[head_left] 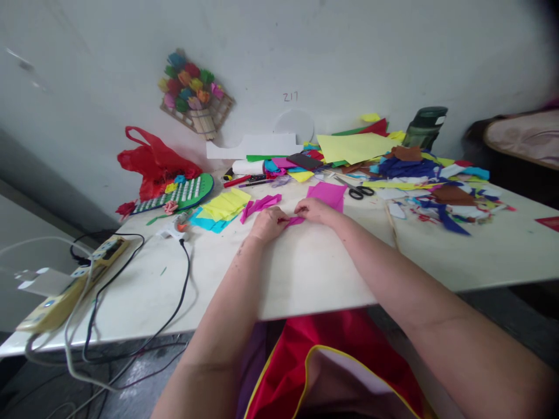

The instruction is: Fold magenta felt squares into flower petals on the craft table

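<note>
My left hand (267, 223) and my right hand (315, 210) rest on the white table (305, 273), close together. Both pinch a small magenta paper piece (294, 221) that shows between the fingertips. Just beyond the left hand lie folded magenta paper strips (259, 206). A flat magenta paper sheet (327, 193) lies just behind the right hand. Yellow paper squares (225, 205) sit on cyan paper to the left of the strips.
Black scissors (360, 191) lie right of the magenta sheet. Coloured paper scraps (432, 186) cover the far right. A red plastic bag (152, 163), a green board with paper flowers (179, 195), a glue gun (177, 227), a power strip (74, 282) and cables occupy the left.
</note>
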Available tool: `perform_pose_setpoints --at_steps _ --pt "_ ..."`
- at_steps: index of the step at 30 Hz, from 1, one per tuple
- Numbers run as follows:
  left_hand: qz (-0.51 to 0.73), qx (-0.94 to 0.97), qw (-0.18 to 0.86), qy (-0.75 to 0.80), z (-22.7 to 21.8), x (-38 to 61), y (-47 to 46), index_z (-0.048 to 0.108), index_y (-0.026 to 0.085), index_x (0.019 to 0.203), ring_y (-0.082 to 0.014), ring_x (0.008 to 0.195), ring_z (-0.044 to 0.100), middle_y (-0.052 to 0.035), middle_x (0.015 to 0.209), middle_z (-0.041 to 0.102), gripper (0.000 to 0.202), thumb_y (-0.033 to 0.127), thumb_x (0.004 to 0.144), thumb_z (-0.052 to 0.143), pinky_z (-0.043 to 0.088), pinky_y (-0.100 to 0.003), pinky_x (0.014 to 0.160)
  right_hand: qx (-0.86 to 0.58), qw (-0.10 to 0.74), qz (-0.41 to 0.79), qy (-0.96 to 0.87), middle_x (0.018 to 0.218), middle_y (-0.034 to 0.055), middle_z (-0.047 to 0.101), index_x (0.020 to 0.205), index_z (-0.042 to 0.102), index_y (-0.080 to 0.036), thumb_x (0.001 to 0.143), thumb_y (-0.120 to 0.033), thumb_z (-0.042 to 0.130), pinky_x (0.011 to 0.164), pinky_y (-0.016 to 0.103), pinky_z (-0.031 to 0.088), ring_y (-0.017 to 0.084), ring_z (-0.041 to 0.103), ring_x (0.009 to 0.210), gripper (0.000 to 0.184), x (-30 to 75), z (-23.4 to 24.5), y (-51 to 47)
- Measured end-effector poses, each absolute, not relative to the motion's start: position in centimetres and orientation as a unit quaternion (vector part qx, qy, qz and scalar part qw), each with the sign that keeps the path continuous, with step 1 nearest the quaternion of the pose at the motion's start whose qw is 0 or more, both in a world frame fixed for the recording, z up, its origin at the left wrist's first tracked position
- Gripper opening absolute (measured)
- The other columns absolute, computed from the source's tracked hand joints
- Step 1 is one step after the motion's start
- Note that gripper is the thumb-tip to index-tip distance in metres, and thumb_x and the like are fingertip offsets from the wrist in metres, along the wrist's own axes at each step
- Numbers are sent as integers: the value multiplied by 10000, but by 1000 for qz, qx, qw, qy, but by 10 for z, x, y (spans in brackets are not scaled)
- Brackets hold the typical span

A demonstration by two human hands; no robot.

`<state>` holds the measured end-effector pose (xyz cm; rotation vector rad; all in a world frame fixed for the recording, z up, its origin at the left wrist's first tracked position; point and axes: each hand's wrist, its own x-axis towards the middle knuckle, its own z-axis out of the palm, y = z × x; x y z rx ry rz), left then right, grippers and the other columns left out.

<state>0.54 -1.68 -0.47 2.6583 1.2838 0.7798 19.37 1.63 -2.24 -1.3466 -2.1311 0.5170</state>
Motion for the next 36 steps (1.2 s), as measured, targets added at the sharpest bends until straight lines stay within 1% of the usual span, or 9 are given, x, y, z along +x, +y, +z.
perform_pose_setpoints --at_steps 4,7,12,17,21,25,28,32,36 --pt "243 871 47 424 -6 5 -17 718 164 816 -183 801 615 -83 859 674 162 185 754 569 486 -295 742 -483 326 231 -779 853 83 708 802 707 -137 712 -46 558 730 244 477 156 637 784 196 196 -23 17" --pt "245 869 29 429 -7 4 -17 713 169 859 -216 904 594 -100 922 652 174 227 766 578 475 -332 808 -475 335 240 -777 839 74 708 790 707 -144 679 -16 566 740 261 477 160 635 776 221 198 -21 16" --pt "234 866 7 442 -5 2 -18 687 169 940 -247 1055 529 -112 1019 632 240 312 778 583 409 -381 941 -474 327 230 -784 811 66 701 778 705 -149 698 -98 606 712 263 472 156 622 728 136 196 -20 13" --pt "186 849 12 494 2 3 -21 656 170 971 -281 1080 504 -120 1098 610 305 387 769 584 396 -421 923 -475 324 192 -795 822 62 690 758 702 -156 688 -110 618 692 253 461 152 606 717 119 191 -20 10" --pt "200 840 45 502 2 3 -19 638 165 844 -264 998 532 -120 1003 625 265 401 725 627 416 -382 854 -475 364 205 -774 846 69 690 790 700 -155 729 -139 568 709 259 457 157 611 748 146 191 -19 10" --pt "270 800 140 517 -2 3 -17 589 165 723 -189 768 559 -62 784 614 279 406 634 699 423 -290 683 -485 419 227 -734 802 63 680 770 690 -151 744 -208 551 705 271 453 161 599 734 152 191 -17 11" --pt "351 749 253 502 -6 3 -16 549 164 703 -122 611 516 7 641 555 289 379 607 717 383 -234 566 -489 463 281 -684 749 47 663 752 675 -149 742 -252 550 676 264 451 150 584 702 162 191 -15 11" --pt "461 646 408 451 -11 2 -14 537 169 803 -89 550 517 36 639 555 372 379 578 745 385 -205 513 -464 519 388 -604 727 34 645 779 651 -145 746 -324 563 616 232 449 115 559 628 202 191 -12 9" --pt "491 586 491 417 -11 2 -14 582 149 845 -95 551 561 7 670 621 409 345 543 777 436 -214 538 -406 528 492 -560 686 38 632 819 625 -136 742 -425 582 532 218 433 102 549 550 303 191 -7 4"
